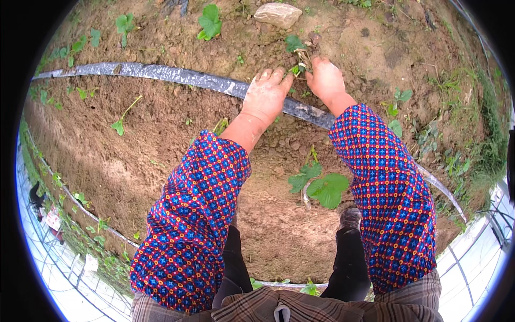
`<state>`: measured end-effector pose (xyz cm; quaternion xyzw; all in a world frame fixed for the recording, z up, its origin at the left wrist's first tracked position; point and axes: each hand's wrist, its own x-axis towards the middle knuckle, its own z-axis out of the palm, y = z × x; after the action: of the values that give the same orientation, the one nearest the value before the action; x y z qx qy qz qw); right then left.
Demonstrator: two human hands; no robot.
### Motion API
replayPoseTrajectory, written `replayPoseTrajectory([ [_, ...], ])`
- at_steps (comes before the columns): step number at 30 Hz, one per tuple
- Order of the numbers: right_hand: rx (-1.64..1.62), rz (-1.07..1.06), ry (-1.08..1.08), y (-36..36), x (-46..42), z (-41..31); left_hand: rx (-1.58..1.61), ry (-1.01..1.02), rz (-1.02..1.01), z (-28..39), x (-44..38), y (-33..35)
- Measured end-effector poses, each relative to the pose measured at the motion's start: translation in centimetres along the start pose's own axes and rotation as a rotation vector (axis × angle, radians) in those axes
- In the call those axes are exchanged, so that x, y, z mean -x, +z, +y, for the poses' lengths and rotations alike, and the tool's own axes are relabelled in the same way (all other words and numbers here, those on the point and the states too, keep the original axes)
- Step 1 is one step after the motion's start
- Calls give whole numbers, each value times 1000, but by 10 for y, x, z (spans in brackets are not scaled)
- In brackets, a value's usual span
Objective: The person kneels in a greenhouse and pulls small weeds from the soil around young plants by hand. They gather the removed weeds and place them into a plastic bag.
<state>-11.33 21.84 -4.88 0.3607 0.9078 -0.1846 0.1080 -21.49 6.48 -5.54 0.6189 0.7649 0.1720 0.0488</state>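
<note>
My left hand (266, 93) is palm down over the black drip tape (193, 80), its soil-covered fingers reaching to the ground just beyond it. Close by on the right, my right hand (328, 79) has its thumb and fingers around the dry, pale stems of a small leafy plant (302, 60). One dark green leaf (294, 43) of that plant rises past the fingertips. Its base lies between the two hands, partly hidden by them. The left fingertips sit beside this base, and their undersides are hidden.
A pale stone (278, 15) lies on the soil bed beyond my hands. Young plants grow along the tape, including a broad-leaved one (328, 190) near my right foot (350, 219). Another tape (90, 215) runs lower left. At the far left edge is another person (52, 219).
</note>
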Motion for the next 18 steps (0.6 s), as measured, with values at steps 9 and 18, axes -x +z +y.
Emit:
replayPoseTrajectory([
  [9,-1113,-144,375,-28,39,21,77,-52,-53,4,-4,-12],
  [18,-1625,-149,644,-60,269,43,243,-411,192,-7,-56,-47],
])
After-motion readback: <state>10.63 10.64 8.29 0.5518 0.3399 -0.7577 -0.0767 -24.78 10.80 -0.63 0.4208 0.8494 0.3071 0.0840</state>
